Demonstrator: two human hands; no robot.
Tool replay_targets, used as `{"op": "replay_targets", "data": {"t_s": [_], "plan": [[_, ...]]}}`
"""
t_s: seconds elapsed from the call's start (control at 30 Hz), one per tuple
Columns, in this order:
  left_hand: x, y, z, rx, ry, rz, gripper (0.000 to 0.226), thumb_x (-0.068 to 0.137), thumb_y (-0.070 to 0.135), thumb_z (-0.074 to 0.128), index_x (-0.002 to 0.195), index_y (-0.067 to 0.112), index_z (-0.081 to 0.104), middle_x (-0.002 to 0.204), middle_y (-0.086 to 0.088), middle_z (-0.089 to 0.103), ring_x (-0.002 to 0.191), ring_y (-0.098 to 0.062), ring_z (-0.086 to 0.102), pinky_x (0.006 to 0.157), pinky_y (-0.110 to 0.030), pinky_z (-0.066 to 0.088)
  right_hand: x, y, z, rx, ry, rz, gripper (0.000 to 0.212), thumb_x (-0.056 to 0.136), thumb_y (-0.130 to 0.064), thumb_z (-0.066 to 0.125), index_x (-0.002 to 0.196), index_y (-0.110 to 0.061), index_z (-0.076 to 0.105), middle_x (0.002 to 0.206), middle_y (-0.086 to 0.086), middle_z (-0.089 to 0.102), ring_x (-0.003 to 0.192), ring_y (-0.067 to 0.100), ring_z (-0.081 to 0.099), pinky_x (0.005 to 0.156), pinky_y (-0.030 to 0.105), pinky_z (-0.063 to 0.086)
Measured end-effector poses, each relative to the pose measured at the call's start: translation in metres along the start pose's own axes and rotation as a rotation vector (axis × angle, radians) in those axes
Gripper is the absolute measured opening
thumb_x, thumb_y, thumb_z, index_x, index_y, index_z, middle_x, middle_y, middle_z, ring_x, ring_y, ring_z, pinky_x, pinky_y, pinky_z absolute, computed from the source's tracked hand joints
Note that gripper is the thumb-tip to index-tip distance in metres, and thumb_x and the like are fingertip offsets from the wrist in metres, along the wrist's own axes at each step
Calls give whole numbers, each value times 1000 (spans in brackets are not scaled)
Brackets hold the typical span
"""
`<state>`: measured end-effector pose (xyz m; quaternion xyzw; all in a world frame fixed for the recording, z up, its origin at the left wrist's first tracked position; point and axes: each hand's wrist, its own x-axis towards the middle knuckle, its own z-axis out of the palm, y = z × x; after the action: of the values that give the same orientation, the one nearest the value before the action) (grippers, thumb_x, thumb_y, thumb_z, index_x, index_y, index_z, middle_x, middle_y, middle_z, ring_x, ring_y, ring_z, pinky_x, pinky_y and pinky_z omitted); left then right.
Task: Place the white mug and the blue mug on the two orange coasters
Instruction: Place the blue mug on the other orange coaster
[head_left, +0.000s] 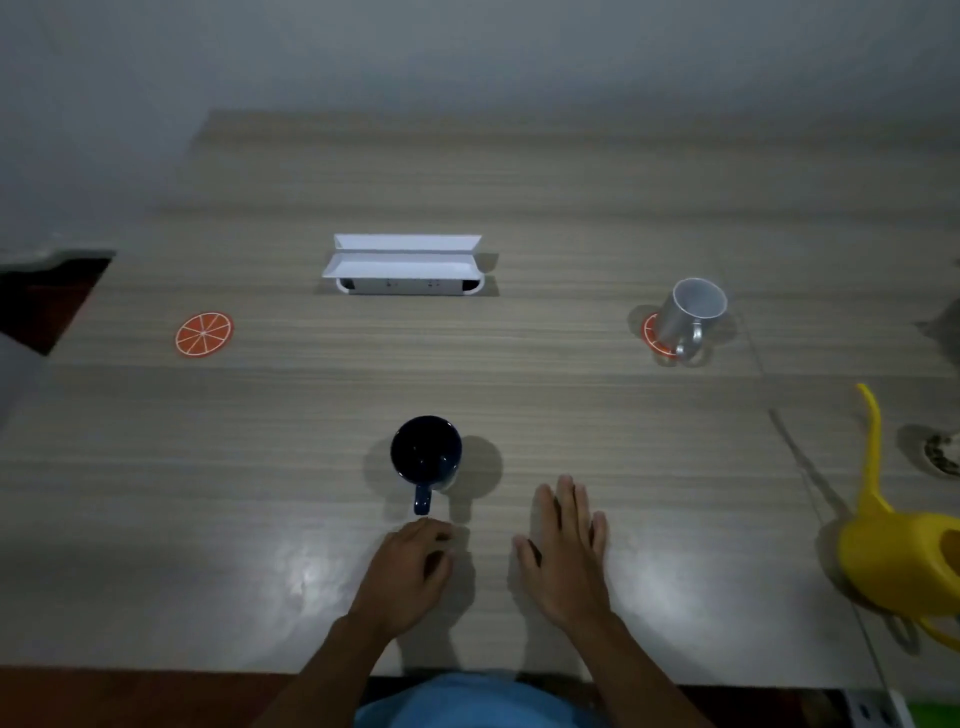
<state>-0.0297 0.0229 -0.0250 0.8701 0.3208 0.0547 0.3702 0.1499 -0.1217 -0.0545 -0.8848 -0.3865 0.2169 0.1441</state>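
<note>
The white mug (693, 317) stands upright on the right orange coaster (655, 338), handle toward me. On the far left lies the other orange coaster (203, 334), bare. The blue mug (427, 453) stands on the table in the near middle, its handle pointing at me. My left hand (410, 569) is just below that handle, fingers curled, holding nothing, not touching the mug. To its right, my right hand (566, 551) lies flat on the table with its fingers stretched out.
A white socket box (402, 265) with its lid raised sits in the table's middle at the back. A yellow watering can (904, 551) stands at the right edge, spout pointing away. The wooden table (291, 415) ends close to my body.
</note>
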Motion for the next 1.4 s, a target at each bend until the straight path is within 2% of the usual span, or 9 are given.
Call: {"op": "replay_targets", "data": {"t_s": [0.1, 0.17, 0.3, 0.47, 0.6, 0.83, 1.03, 1.23, 1.4], "plan": [[-7, 4, -14, -316, 164, -244, 12, 92, 17, 66, 90, 25, 57, 85, 10, 72, 82, -5, 68, 72, -28, 54, 1, -1, 0, -29, 1, -2, 76, 96, -54, 29, 161, -22, 6, 171, 4, -11, 156, 22, -16, 126, 53, -6], [-8, 6, -22, -507, 222, -348, 14, 92, 15, 68, 91, 18, 54, 86, 9, 73, 81, -10, 69, 72, -30, 52, 1, -3, 2, -52, 6, 5, 76, 95, -55, 25, 161, -22, 6, 171, 5, -11, 156, 22, -16, 126, 53, -6], [-1, 7, -34, -667, 199, -344, 15, 94, 14, 64, 102, 20, 53, 100, -1, 73, 90, -22, 71, 84, -41, 52, 1, -6, 5, -88, -5, 32, 81, 89, -59, 11, 160, -22, 2, 169, 4, -15, 156, 22, -18, 126, 52, -8], [8, 19, -43, -809, 108, -334, 2, 97, 15, 61, 98, 13, 60, 102, -8, 71, 90, -28, 72, 84, -36, 55, 2, -8, 4, -113, -4, 44, 82, 88, -59, 11, 160, -22, 4, 171, 5, -11, 156, 23, -16, 126, 52, -7], [15, 22, -47, -843, -3, -412, 18, 99, 27, 56, 96, 17, 70, 110, -6, 74, 95, -25, 73, 83, -38, 53, 2, -15, 3, -82, -16, 69, 78, 91, -54, 18, 160, -20, 4, 171, 7, -11, 156, 24, -18, 125, 53, -10], [33, 32, -53, -887, -164, -437, 38, 98, 46, 53, 119, 18, 69, 116, 3, 73, 101, -10, 71, 92, -39, 56, 10, -45, -1, -18, -27, 158, 66, 98, -27, 44, 157, -14, 18, 170, 15, -4, 156, 35, -14, 124, 58, -5], [37, 20, -68, -943, -75, -404, 22, 97, 32, 60, 79, 23, 68, 94, -8, 74, 102, -25, 70, 79, -35, 53, 13, -58, 2, -14, -12, 239, 64, 97, -23, 46, 155, -15, 21, 170, 14, 0, 156, 35, -11, 125, 58, -2], [39, 2, -83, -955, -169, -390, 31, 104, 28, 47, 100, 12, 74, 93, -6, 73, 86, -17, 70, 76, -35, 54, 16, -73, 7, 7, 18, 232, 59, 97, -20, 46, 152, -12, 27, 170, 14, 6, 157, 32, -7, 125, 57, -1], [39, -6, -101, -954, -97, -370, 36, 105, 31, 42, 86, 13, 66, 86, -7, 69, 84, -17, 69, 74, -32, 54, 20, -109, 23, -28, -19, 51, 62, 99, -33, 47, 155, -15, 26, 171, 10, 6, 158, 27, -5, 126, 51, -1]]}}
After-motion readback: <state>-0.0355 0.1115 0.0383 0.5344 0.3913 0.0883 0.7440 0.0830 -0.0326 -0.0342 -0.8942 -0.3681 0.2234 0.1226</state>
